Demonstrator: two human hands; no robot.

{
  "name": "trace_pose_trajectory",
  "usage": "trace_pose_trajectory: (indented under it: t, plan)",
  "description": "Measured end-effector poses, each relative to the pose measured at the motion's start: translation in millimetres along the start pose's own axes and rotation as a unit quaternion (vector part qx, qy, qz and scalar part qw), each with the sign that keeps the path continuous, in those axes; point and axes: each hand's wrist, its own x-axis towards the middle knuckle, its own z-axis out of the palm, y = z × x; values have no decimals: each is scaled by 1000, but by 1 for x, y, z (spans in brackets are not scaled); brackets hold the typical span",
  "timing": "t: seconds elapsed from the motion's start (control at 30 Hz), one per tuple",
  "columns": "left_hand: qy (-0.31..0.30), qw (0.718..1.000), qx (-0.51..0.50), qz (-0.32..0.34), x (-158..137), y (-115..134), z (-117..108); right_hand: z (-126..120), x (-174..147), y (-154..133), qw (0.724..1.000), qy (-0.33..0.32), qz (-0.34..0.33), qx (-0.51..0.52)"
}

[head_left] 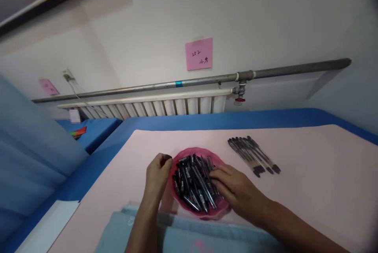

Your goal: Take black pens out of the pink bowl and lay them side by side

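A pink scalloped bowl (176,199) stands in front of me, heaped with black and clear pen parts (196,182). At its left rim my left hand (157,172) is closed in a pinch on a small black piece that looks like a pen cap (168,157). My right hand (234,186) reaches over the bowl's right rim, its fingers bent and slightly apart, fingertips touching the pen parts; no held item shows there. To the right of the bowl, several capped clear pens (251,152) lie side by side in a slanted row.
A pink sheet (310,174) covers the blue table (224,119). Blue-grey cloth (177,235) lies at the near edge. A white sheet (49,225) and blue curtain (32,158) are at the left. Behind run a radiator (165,105) and metal pipe (206,79).
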Motion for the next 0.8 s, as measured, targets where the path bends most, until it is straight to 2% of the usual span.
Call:
trace_pose_trajectory:
  t: [0.1, 0.2, 0.27, 0.47, 0.57, 0.67, 0.8]
  plan:
    - [-5, 977, 209, 44, -3, 3, -1, 7, -3, 1, 1000, -27, -12, -10]
    - [-25, 923, 383, 33, -9, 12, -4, 8, -2, 3, 999, -29, -15, -13]
    - [-53, 894, 445, 30, -15, 19, -4, 7, -1, 2, 999, -31, -13, -14]
    - [-114, 841, 527, 42, -29, 30, 5, 5, 0, -1, 999, -42, 8, -10]
    - [-131, 825, 548, 42, -33, 33, 11, 6, 0, -2, 999, -44, 13, -5]
    - [-135, 828, 543, 41, -34, 32, 15, 6, 0, -3, 999, -50, 16, -12]
    - [-144, 853, 501, 20, -27, 25, 14, 7, 1, -4, 998, -57, 31, -20]
